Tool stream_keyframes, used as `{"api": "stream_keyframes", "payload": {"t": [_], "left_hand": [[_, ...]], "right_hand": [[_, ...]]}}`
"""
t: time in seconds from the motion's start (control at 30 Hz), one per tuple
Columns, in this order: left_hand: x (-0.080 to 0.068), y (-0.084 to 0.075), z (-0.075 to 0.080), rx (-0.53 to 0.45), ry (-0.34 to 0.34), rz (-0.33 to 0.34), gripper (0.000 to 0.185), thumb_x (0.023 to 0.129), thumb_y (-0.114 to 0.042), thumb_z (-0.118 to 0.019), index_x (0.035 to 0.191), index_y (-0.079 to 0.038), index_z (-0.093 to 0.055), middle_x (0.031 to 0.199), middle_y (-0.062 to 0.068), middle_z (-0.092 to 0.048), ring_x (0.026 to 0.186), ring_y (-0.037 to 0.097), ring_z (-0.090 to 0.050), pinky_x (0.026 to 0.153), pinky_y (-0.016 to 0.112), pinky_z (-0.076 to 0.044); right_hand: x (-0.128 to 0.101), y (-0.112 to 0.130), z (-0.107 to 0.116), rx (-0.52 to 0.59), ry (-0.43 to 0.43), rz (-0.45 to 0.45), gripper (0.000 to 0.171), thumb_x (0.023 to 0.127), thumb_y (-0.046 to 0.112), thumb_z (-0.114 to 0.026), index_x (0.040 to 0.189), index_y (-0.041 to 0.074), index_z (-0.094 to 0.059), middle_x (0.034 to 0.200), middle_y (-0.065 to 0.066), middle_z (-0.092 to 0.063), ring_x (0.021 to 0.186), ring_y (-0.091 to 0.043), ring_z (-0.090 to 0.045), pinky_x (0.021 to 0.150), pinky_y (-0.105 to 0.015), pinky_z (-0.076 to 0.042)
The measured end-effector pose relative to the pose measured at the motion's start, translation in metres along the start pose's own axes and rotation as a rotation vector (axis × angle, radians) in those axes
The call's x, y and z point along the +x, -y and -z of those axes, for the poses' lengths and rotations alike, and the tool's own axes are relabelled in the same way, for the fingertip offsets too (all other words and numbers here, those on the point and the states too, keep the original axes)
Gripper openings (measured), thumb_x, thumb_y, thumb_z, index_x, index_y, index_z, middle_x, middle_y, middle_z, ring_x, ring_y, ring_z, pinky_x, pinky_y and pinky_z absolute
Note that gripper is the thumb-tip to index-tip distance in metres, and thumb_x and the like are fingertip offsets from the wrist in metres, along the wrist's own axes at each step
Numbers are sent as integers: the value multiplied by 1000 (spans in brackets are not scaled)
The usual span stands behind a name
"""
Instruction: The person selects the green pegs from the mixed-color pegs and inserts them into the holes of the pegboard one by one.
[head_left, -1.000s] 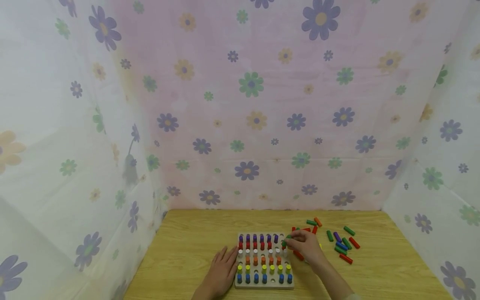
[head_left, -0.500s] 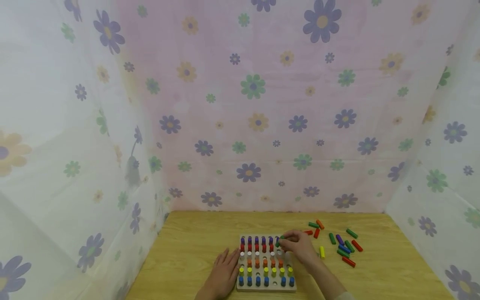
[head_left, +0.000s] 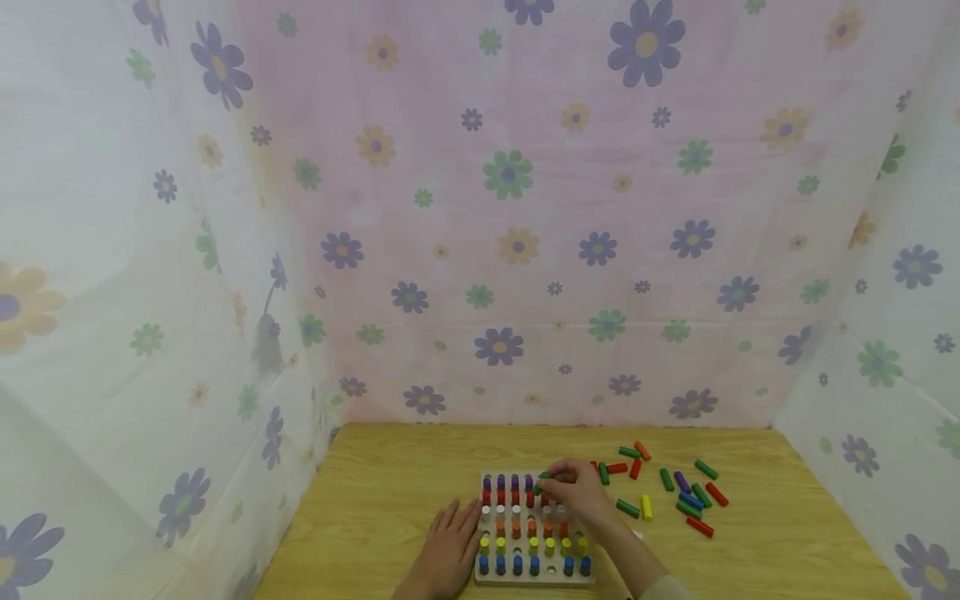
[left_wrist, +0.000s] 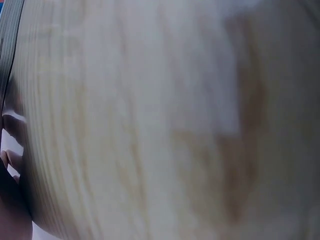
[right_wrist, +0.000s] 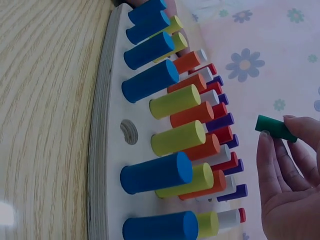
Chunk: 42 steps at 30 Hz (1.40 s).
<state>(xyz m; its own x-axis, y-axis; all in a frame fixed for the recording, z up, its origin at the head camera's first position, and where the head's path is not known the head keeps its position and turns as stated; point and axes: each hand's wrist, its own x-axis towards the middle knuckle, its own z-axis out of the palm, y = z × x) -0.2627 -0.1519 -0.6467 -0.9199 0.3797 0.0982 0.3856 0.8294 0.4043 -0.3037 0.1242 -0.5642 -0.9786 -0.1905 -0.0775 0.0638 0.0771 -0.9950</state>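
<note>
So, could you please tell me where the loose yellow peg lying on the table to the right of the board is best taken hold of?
Pinch the yellow peg across its middle, coming from above with the right hand. It lies flat on the table, a short round cylinder, so its long sides are exposed. A green peg lies close on its left, so keep the fingers narrow there.

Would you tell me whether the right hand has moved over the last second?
Yes. The right hand, pinching a green peg, moved left from the pegboard's right edge over its far rows.
</note>
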Motion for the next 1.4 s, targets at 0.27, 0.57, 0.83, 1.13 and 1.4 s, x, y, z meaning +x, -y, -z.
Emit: {"api": "stream_keyframes", "payload": {"t": [0.27,0.57,0.83,1.13,1.4], "left_hand": [[2,-3,6,12,24,11,58,112,-45,-29,160,-13,-38,161,7,-42,150,44,-30,119,66,-24],[2,1,7,-5,19,23,60,112,-47,-28,160,-12,-39,161,7,-42,150,44,-30,119,66,-23],[3,-4,13,-12,3,24,57,112,-43,-32,158,-11,-41,160,9,-43,149,46,-30,118,67,-23],[8,-6,5,-44,53,58,61,112,-48,-28,158,-11,-41,162,11,-40,150,46,-28,118,69,-21],[5,-3,4,-24,31,39,60,112,-46,-29,158,-10,-41,160,12,-42,147,48,-32,115,71,-25]], "right_hand": [[4,5,-4,-30,-7,5,26,96,14,-73,111,-5,-64,100,-13,-70,95,-35,-70,88,-53,-59],[7,5,-11,-27,-2,76,28,95,14,-75,111,-6,-64,99,-13,-69,95,-40,-69,85,-53,-59],[18,12,-22,-63,-1,95,26,94,15,-76,109,-3,-66,100,-12,-69,94,-33,-70,84,-50,-61],[22,19,-32,-84,-37,112,25,94,11,-75,110,-5,-65,101,-16,-69,90,-33,-71,81,-50,-61],[36,9,-51,-158,-80,193,18,94,11,-75,105,-1,-68,98,-9,-69,88,-20,-66,78,-36,-60]]}}
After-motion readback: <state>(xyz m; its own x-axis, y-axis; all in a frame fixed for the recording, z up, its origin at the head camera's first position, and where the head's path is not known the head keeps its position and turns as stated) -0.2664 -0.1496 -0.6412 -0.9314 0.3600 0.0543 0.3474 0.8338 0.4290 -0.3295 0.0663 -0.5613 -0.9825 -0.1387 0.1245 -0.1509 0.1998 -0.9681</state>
